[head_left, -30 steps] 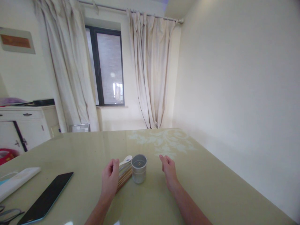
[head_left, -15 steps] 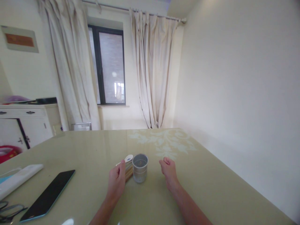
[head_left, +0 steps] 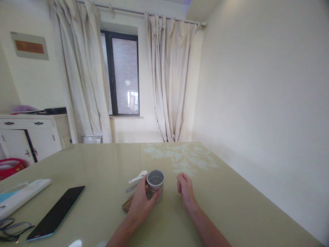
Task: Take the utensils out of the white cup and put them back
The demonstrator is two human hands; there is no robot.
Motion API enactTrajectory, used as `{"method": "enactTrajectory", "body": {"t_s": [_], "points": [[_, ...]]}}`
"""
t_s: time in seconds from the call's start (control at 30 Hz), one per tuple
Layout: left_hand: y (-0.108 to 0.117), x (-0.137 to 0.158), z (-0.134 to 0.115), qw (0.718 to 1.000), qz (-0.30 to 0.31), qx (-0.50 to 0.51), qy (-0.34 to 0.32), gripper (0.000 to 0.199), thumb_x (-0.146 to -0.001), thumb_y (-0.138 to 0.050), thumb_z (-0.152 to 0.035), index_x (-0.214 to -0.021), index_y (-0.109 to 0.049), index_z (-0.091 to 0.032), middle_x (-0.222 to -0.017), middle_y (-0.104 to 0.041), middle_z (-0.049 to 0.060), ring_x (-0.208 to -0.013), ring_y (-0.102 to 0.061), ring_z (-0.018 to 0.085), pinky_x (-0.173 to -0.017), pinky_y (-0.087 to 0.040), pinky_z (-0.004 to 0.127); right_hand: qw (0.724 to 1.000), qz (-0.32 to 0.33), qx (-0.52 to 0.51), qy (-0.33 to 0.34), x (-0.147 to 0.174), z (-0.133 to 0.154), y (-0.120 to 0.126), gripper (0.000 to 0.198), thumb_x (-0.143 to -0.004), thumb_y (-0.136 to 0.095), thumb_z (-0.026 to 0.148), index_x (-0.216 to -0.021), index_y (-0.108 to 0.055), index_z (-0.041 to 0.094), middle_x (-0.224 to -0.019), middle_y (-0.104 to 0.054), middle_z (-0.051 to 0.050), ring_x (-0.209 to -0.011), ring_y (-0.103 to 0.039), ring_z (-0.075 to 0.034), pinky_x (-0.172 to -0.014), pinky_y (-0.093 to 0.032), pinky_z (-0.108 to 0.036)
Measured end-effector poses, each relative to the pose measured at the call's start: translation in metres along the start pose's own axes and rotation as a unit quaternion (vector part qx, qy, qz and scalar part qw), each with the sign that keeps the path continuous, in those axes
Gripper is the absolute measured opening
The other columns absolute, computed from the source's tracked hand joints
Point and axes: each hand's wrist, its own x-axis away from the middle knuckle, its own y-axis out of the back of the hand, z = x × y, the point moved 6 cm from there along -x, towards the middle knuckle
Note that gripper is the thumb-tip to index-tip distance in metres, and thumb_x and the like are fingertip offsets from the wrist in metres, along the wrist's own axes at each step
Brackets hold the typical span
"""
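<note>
Home interior, pale curtains [head_left: 171, 75], white cabinet [head_left: 42, 140], glossy table [head_left: 231, 206]

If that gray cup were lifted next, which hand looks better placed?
The left hand, I'd judge: it curves around the gray cup from the left, thumb across its front. The right hand is loosely curled, apart from the cup on its other side.

Spoon [head_left: 138, 176], sticks [head_left: 126, 205] left of cup [head_left: 156, 179]; eyeglasses [head_left: 15, 235] farther left.
</note>
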Motion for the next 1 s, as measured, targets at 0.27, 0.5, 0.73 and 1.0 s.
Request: {"method": "enactTrajectory", "body": {"t_s": [0.27, 0.5, 0.73, 1.0], "points": [[-0.024, 0.015, -0.030, 0.978, 0.197, 0.053, -0.042, 0.069, -0.080, -0.085, -0.046, -0.142, -0.061, -0.024, -0.144, -0.068, 0.014, -0.128, -0.065, 0.032, -0.103, -0.057, 0.042, 0.997, 0.068, -0.012, -0.018, 0.013, 0.009, -0.019, 0.046, -0.074, -0.077, 0.064, -0.068, -0.059, 0.022, -0.064, -0.056, 0.004, -0.060, -0.052, -0.016, -0.058, -0.044, -0.028], [0.019, -0.010, -0.007, 0.987, 0.056, -0.153, -0.002, 0.036, -0.101, -0.049, -0.049, -0.101, -0.073, -0.022, -0.105, -0.078, 0.010, -0.101, -0.071, 0.030, -0.093, -0.054, 0.044, 0.997, 0.070, 0.019, -0.037, 0.017, 0.006, -0.018, 0.060, -0.072, -0.075, 0.081, -0.073, -0.074, 0.020, -0.078, -0.072, -0.005, -0.080, -0.066, -0.025, -0.079, -0.053, -0.034], [0.020, -0.008, 0.005, 0.922, 0.071, -0.380, -0.024, 0.013, -0.091, -0.058, -0.024, -0.088, -0.070, -0.023, -0.102, -0.075, 0.007, -0.104, -0.069, 0.028, -0.093, -0.050, 0.038, 0.991, 0.125, 0.049, -0.030, 0.017, 0.005, -0.024, 0.075, -0.076, -0.059, 0.092, -0.066, -0.072, 0.019, -0.069, -0.071, -0.004, -0.070, -0.062, -0.023, -0.072, -0.051, -0.034], [0.015, -0.005, 0.007, 0.915, 0.082, -0.394, -0.011, 0.013, -0.091, -0.058, -0.027, -0.081, -0.067, -0.024, -0.091, -0.075, 0.006, -0.095, -0.071, 0.027, -0.085, -0.050, 0.036, 0.988, 0.142, 0.050, -0.024, 0.028, 0.012, -0.030, 0.072, -0.076, -0.064, 0.090, -0.069, -0.074, 0.019, -0.070, -0.069, -0.004, -0.072, -0.062, -0.023, -0.075, -0.051, -0.035]]}}
